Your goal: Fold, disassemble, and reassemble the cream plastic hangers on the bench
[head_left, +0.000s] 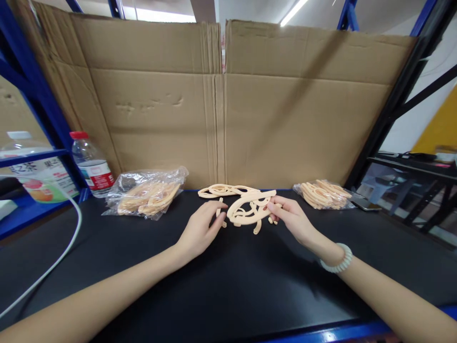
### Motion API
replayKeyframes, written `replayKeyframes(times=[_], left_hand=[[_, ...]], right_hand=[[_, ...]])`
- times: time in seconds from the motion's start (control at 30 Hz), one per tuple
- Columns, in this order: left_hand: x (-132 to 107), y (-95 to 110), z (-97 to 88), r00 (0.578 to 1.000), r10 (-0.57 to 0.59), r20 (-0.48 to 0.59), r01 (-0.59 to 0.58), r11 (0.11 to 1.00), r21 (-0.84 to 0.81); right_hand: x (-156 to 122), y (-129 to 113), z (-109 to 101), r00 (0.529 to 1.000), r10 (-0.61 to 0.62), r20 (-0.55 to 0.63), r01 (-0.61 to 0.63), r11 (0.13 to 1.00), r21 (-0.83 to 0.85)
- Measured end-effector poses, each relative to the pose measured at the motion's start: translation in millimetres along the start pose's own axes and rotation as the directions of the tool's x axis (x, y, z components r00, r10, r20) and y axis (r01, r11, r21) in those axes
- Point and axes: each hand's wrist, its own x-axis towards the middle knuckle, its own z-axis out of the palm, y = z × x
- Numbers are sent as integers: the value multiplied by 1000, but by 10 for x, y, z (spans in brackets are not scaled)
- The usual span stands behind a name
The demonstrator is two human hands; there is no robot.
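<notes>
A pale cream, flat openwork piece with curved bars (246,219) is raised above the black table, pinched at its right end between the thumb and fingers of my right hand (291,219). My left hand (202,226) is just left of it, thumb and forefinger apart. Close to those fingertips is a small curved cream strip (221,201), partly hidden by them; I cannot tell whether they touch it. Behind the held piece lies another cream openwork piece (210,191). Below it, a short curved strip (257,227) rests on the table, with small cream bits (272,221) beside my right fingers.
Clear plastic bags of cream pieces lie at the left (150,195) and right (323,194). Cardboard (160,105) stands along the back. A red-capped bottle (93,166) and a white cable (67,243) are at left. A dark phone-like slab (367,205) lies at right.
</notes>
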Motion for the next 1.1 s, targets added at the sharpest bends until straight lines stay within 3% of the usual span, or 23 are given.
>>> replayKeyframes(times=[0.03,0.1,0.2,0.27,0.33,0.43,0.5,0.57,0.73,0.9,1.0,1.1], left_hand=[[-11,73,-25,998,-53,-33,50,995,-87],[-51,237,-57,990,-136,34,140,953,-270],[-127,432,-56,965,-141,222,204,935,-291],[-160,484,-46,957,-143,254,216,932,-291],[-167,475,-48,965,-182,188,239,906,-349],[-142,397,-69,965,-261,-3,231,859,-458],[-125,349,-82,957,-276,-87,204,858,-471],[-121,331,-88,961,-261,-93,197,879,-434],[-149,413,-97,985,-167,53,175,943,-284],[-185,509,-92,969,-81,235,149,946,-287],[-214,531,-42,920,-90,382,260,870,-420],[-228,534,31,849,-153,506,465,672,-577]], right_hand=[[-27,-31,25,998,-38,46,41,998,-57],[-89,-98,85,983,-103,151,128,977,-168],[-170,-180,171,961,-103,257,174,946,-275],[-188,-205,201,963,-85,255,161,942,-294],[-169,-202,195,969,-105,223,166,948,-273],[-101,-151,141,985,-132,115,153,969,-193],[-60,-97,102,997,-77,23,79,988,-132],[-35,-39,76,999,11,-49,-13,999,-47],[-23,38,76,985,155,-81,-129,957,261],[-55,-47,154,973,206,103,-230,866,445],[-82,-83,185,968,185,167,-243,851,466],[-99,-61,190,971,170,168,-229,859,458]])
